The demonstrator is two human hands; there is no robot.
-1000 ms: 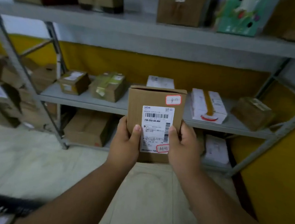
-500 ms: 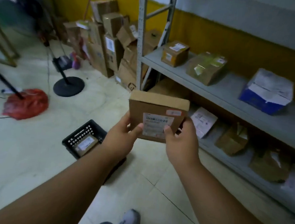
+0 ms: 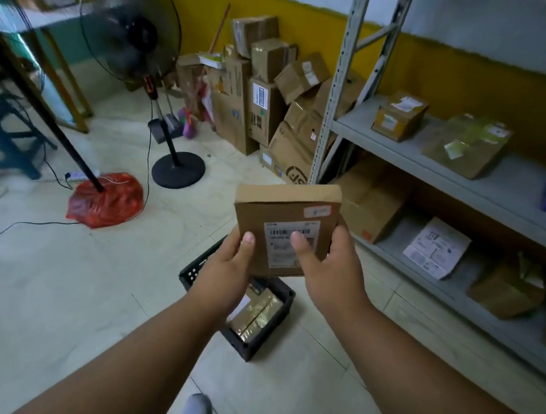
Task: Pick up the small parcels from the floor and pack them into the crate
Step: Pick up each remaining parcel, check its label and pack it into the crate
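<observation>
Both hands on it: the left hand (image 3: 227, 268) and right hand (image 3: 331, 273) grip the flat parcel (image 3: 286, 212) by its lower edges, thumbs pressed on the label. The parcel hangs right above the black crate (image 3: 254, 344) on the floor, where a taped box (image 3: 258, 313) already lies. Bare tiles spread left of the crate; the grey shelf (image 3: 432, 160) edges in on its right.
</observation>
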